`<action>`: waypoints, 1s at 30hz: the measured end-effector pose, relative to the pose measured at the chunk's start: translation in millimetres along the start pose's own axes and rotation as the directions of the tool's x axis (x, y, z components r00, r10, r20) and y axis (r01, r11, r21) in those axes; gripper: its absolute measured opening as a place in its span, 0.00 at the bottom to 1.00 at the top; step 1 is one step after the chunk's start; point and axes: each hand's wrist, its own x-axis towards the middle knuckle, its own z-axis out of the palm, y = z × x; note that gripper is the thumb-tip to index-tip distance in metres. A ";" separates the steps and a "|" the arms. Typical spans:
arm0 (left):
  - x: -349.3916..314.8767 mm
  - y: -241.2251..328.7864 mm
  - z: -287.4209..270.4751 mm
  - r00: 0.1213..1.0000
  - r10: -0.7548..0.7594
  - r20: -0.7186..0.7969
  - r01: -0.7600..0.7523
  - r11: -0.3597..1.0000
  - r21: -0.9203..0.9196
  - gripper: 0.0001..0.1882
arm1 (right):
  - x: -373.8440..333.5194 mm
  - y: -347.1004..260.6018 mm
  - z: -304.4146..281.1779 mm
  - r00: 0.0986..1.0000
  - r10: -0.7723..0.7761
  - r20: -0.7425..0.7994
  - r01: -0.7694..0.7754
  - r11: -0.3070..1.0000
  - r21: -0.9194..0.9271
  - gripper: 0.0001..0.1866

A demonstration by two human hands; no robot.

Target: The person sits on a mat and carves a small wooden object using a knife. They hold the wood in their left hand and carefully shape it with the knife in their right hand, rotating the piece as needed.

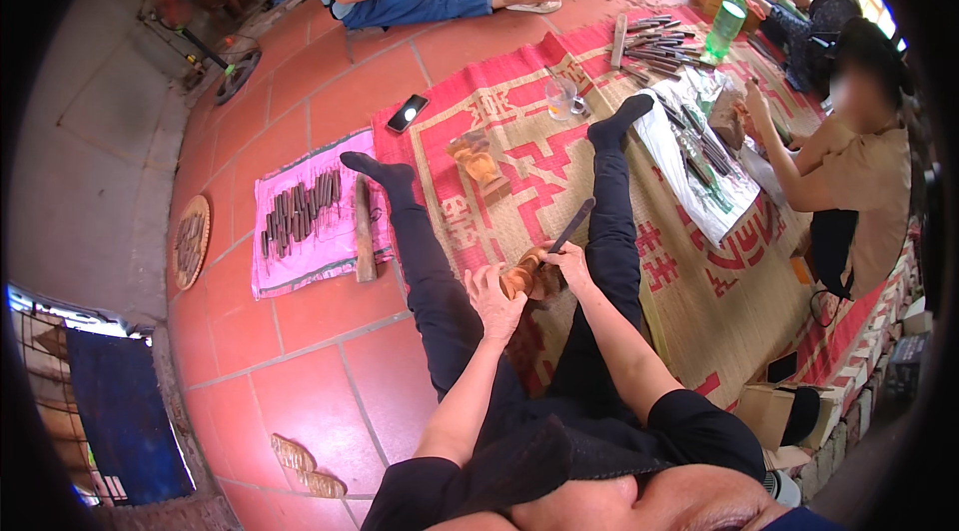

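Gripping the small wooden carving [519, 279] between the knees over the woven mat [519, 146], the left hand [492, 293] wrapped it. The right hand [569, 259] pinched a chisel [572, 223]; shallow, controlled cuts away from the fingers seemed wisest

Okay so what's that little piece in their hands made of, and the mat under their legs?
The small piece held by the left hand looks like bare, unfinished wood: tan-orange, matte. The mat looks like woven reed or straw, going by its fine weave with a red pattern, though it could be plastic.

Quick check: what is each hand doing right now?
Left hand: closed on the small wooden carving.
Right hand: closed on a dark chisel, tip at the carving.
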 end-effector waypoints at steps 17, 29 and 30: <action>-2.4 3.9 0.4 1.000 0.026 -0.012 -0.026 1.000 0.018 0.32 | 2.1 -1.3 -4.5 0.995 0.045 -0.089 -0.028 0.984 0.179 0.11; -2.8 7.2 -1.9 0.999 0.042 0.017 -0.043 0.999 0.021 0.33 | -1.2 -10.8 0.8 0.995 0.066 -0.077 -0.050 0.981 0.186 0.07; -2.3 7.1 -1.6 0.999 0.044 0.016 -0.045 0.999 0.019 0.33 | -0.2 -10.9 -0.4 0.984 0.066 -0.167 -0.036 0.983 0.181 0.08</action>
